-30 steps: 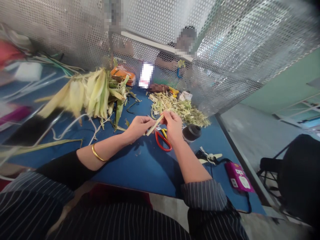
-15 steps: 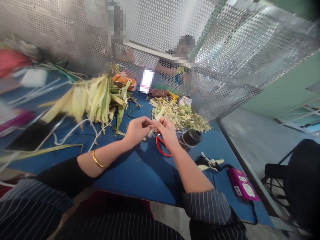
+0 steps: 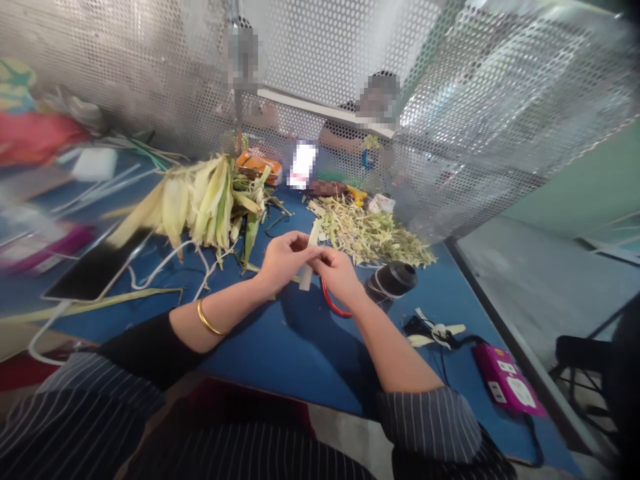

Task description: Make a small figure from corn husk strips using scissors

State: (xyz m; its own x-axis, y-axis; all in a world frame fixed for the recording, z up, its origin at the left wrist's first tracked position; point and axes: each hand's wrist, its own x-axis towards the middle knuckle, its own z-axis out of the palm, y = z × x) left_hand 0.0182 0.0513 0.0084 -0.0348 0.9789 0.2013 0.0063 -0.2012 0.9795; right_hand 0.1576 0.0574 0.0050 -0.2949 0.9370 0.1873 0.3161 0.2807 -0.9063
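A pale strip of corn husk is pinched between my two hands over the blue table. My left hand, below a gold bangle, grips it from the left with thumb and fingers. From the right, the fingertips of my right hand close on the same strip. Red-handled scissors lie under my right hand, their blades hidden. Beyond my hands spreads a heap of shredded husk pieces. To the left is a bunch of whole corn husks.
A dark thread spool stands right of my hands. At the right edge lies a magenta box with a black cord. A phone with a white cable rests at left. Behind a perforated screen sit two people.
The husk strip now stands more upright and shows more below my fingers. My right hand covers more of the scissors. The whole view has shifted slightly, moving things rightward.
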